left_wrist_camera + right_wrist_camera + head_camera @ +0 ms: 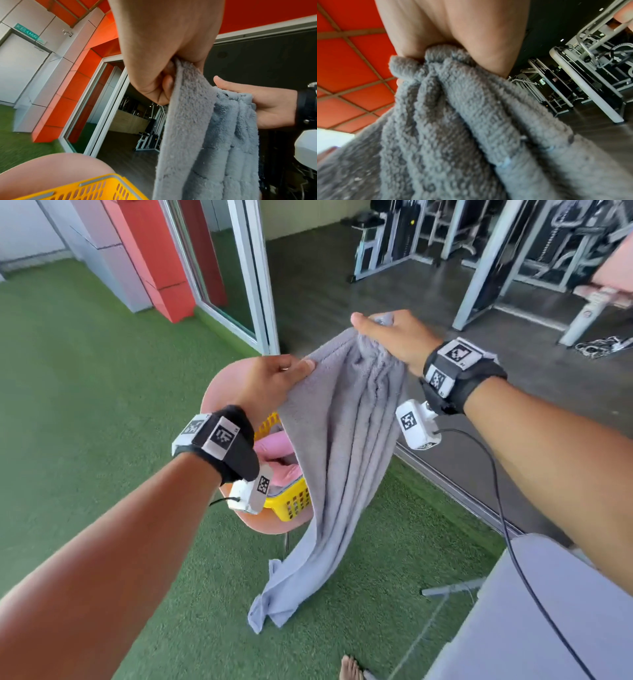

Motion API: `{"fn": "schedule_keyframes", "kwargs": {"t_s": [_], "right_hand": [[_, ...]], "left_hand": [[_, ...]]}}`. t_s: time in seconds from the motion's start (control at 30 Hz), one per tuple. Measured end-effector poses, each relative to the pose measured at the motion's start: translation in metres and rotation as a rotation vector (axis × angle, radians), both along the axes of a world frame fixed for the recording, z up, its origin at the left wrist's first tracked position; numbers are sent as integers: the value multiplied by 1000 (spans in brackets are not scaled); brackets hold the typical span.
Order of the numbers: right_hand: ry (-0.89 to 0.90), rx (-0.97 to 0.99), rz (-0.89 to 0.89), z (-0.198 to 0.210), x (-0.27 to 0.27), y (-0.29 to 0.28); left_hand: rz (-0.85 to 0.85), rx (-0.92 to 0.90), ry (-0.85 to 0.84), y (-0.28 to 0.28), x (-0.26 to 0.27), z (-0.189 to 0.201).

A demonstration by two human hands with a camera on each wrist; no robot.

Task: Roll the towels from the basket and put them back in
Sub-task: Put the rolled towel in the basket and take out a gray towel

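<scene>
1. Grey towel, held up in mid-air by its top edge above green artificial turf, draped in long vertical folds with the lower corner trailing near the ground.
2. Left hand, wearing a black wrist strap with printed markers, pinching the towel's left top corner between thumb and curled fingers; seen close in the left wrist view, fingers closed on the fuzzy edge.
3. Yellow basket, perforated, resting on a pink chair just below and behind the left wrist, partly hidden by the hanging cloth.
4. Pink towel, bunched inside the basket; folded or rolled, cannot tell.
5. Right hand, held higher than the left, clamped around the gathered top of the towel, fingers and thumb wrapped over bunched pleats; confirmed in the right wrist view, where cloth fills most of the frame below the closed grip.
6. Desk, covered in pale lilac, at the lower right edge, beneath the right forearm.
7. Gym equipment, on dark flooring past an open sliding door, in the background upper right.
</scene>
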State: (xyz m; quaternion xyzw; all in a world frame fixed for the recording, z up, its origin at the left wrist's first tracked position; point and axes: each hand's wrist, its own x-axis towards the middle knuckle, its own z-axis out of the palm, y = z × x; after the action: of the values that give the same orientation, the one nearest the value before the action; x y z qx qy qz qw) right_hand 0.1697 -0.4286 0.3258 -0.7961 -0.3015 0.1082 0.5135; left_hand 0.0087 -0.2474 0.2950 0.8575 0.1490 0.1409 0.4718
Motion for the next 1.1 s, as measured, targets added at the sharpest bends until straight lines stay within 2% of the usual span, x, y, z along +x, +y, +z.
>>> {"fn": "schedule_keyframes", "kwargs": {"t_s": [0.07,0.17,0.3,0.37,0.47,0.63,0.73,0.8,0.9,1.0,1.07,1.1], "right_hand": [[-82,-142,-46,-13,10,-21],[-200,-381,-238,-37,27,-76],[-138,-478,-467,-86,35,-164],[-136,-538,-470,-106,24,-197],[-106,-710,-392,-134,2,-239],[-88,-992,-100,-207,-34,-302],[-12,-1101,-47,-256,-50,-370],[21,-1191,-42,-280,-58,-430],[48,-1377,-134,-283,-69,-532],[29,-1695,-172,-277,-92,-629],[-17,-1782,-301,-282,-113,-666],[-47,-1732,-386,-290,-121,-680]], "left_hand": [[-22,-39,-59,-20,-8,-9],[-39,-114,-101,-30,-32,-42],[47,-182,9,-29,-91,-107],[57,-202,67,-41,-125,-138],[-40,-222,182,-82,-158,-182],[-289,-225,454,-208,-193,-251],[-371,-298,571,-304,-218,-289],[-413,-352,651,-371,-229,-299],[-584,-433,699,-473,-237,-294],[-985,-455,825,-560,-238,-281],[-1155,-384,849,-591,-233,-276],[-1150,-283,781,-600,-231,-279]]}}
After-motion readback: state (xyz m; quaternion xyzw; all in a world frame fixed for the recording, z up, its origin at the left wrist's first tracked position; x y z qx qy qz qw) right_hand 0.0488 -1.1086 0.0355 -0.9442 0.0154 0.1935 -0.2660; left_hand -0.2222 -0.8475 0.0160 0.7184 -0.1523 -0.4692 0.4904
